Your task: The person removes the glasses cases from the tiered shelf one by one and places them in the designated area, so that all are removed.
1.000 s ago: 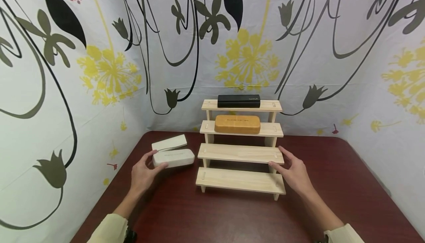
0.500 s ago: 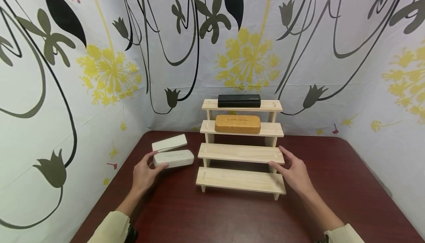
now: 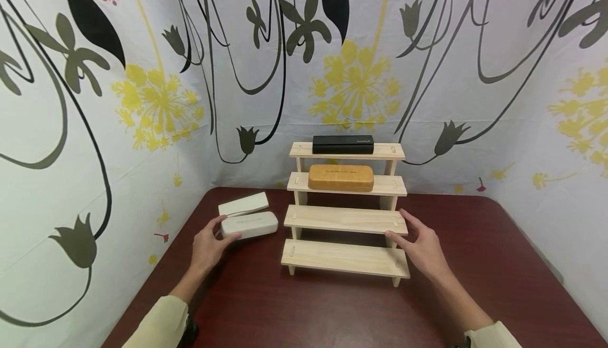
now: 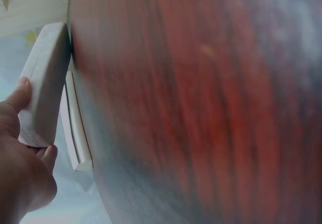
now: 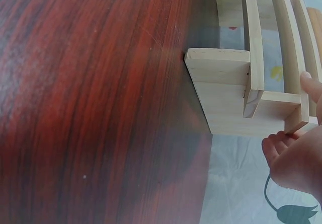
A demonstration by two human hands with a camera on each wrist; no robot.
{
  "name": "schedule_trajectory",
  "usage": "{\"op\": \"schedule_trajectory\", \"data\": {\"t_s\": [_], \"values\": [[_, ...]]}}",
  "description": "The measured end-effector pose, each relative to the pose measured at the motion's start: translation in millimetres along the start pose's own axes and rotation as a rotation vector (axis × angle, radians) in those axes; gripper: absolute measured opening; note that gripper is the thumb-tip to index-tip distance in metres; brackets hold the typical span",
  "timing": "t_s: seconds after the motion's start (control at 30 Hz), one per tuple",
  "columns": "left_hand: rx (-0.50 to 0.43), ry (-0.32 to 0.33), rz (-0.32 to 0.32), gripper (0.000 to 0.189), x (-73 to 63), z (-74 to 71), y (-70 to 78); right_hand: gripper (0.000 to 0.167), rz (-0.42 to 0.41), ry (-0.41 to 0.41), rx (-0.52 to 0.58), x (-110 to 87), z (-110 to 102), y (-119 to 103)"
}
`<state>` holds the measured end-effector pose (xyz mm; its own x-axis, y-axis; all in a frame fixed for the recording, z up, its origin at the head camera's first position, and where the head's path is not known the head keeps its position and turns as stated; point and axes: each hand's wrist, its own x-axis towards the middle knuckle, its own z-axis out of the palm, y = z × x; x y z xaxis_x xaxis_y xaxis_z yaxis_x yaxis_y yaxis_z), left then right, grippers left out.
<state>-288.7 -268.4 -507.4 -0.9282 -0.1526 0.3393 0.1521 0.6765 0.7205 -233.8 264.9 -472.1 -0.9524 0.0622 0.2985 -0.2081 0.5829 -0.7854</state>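
Sleeve cloth point(image 3: 159, 320) and a dark band point(image 3: 190, 332) run out of the head view's bottom edge, nearer the person than the left grip point(image 3: 207, 242). That grip pinches the left end of a white case point(image 3: 250, 225), thumb in front and fingers curled behind, their tips mostly hidden; the lettering on the lid is too small to read, and whether the case's underside touches the dark red surface point(image 3: 323, 311) cannot be told. Just beyond the case from this grip lies a pale slim object point(image 3: 244, 203), its near edge partly covered.

Between the two grips stands a four-step wooden rack point(image 3: 344, 218). Its top step bears a black case point(image 3: 343, 146) with illegible marks, the next a tan case point(image 3: 341, 179), both farther away than either grip. The right grip point(image 3: 423, 247) holds the right end of the third step down, hiding part of its edge; the right wrist view cuts off much of that grip and the upper steps.
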Motion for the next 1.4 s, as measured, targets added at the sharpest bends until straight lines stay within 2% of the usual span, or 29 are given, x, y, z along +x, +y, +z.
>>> {"op": "schedule_trajectory", "data": {"t_s": [0.33,0.73,1.4], "values": [[0.085,-0.074,-0.021,0.08,5.3,-0.4,-8.8,0.085,0.0,-0.009,0.003,-1.0,-1,-1],[0.194,-0.125,0.027,0.078,13.0,-1.2,-16.8,0.085,-0.001,0.003,-0.026,-0.1,-1,-1],[0.277,-0.136,0.04,0.073,25.5,0.0,-19.7,0.083,-0.014,0.001,0.0,0.0,0,0]]}}
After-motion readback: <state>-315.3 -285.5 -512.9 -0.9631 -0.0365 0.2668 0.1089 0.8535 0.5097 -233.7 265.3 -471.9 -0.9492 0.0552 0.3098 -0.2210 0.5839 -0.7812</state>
